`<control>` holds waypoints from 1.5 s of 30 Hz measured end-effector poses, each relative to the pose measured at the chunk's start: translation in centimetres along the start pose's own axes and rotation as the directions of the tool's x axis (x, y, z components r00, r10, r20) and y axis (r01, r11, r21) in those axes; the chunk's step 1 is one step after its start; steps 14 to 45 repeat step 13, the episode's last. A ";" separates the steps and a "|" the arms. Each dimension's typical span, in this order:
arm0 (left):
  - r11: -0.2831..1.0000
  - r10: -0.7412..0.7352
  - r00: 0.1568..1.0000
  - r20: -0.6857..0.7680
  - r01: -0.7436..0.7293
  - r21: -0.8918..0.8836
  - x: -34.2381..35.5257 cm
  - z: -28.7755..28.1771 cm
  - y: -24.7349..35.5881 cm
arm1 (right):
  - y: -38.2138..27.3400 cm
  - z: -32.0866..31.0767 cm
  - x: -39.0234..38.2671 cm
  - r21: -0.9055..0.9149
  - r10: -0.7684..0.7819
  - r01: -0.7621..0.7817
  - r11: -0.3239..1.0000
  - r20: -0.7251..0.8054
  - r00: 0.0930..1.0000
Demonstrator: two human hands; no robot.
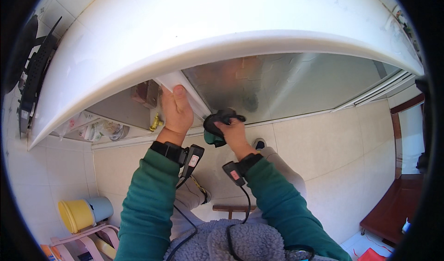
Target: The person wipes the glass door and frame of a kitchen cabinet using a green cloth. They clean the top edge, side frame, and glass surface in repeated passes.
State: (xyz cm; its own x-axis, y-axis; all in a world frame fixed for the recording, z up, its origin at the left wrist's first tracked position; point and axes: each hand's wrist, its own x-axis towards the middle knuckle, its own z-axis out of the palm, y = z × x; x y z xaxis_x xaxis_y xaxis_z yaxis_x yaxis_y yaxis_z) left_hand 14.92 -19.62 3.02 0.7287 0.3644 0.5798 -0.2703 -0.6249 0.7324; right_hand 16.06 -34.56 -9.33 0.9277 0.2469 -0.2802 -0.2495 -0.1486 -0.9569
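My left hand [177,110] is closed on the white edge frame [190,93] of a sliding glass cabinet door, its thumb up against the frame and its other fingers mostly hidden behind. In my right hand [235,135] is a bunched dark cloth [215,128], black with a green part hanging below. The cloth touches the lower corner of the glass door [282,85], close to the frame. The glass is cloudy and reflects the surroundings. To the left of the frame, the cabinet stands open.
A white countertop [222,16] overhangs the cabinet. Inside lie a brown block [145,93], a yellow object [156,122] and bagged items [99,129]. Yellow [74,216] and blue [100,208] buckets stand at lower left by a pink rack [83,238]. Dark red furniture [393,210] is at right.
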 end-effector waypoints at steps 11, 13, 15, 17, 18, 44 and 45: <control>0.999 0.038 0.998 -0.042 -0.037 0.020 0.0 0.3 -1.6 | -6.6 -8.8 -5.6 0.870 -0.140 -0.195 0.453 0.285 0.948; 0.999 0.046 0.998 -0.038 -0.046 0.009 0.2 0.6 -1.2 | -7.0 -9.3 -6.5 0.881 -0.189 -0.133 0.455 0.241 0.952; 0.999 0.046 0.998 -0.038 -0.046 0.009 0.2 0.6 -1.2 | -7.0 -9.3 -6.5 0.881 -0.189 -0.133 0.455 0.241 0.952; 0.999 0.046 0.998 -0.038 -0.046 0.009 0.2 0.6 -1.2 | -7.0 -9.3 -6.5 0.881 -0.189 -0.133 0.455 0.241 0.952; 0.999 0.046 0.998 -0.038 -0.046 0.009 0.2 0.6 -1.2 | -7.0 -9.3 -6.5 0.881 -0.189 -0.133 0.455 0.241 0.952; 0.999 0.046 0.998 -0.038 -0.046 0.009 0.2 0.6 -1.2 | -7.0 -9.3 -6.5 0.881 -0.189 -0.133 0.455 0.241 0.952; 0.999 0.046 0.998 -0.038 -0.046 0.009 0.2 0.6 -1.2 | -7.0 -9.3 -6.5 0.881 -0.189 -0.133 0.455 0.241 0.952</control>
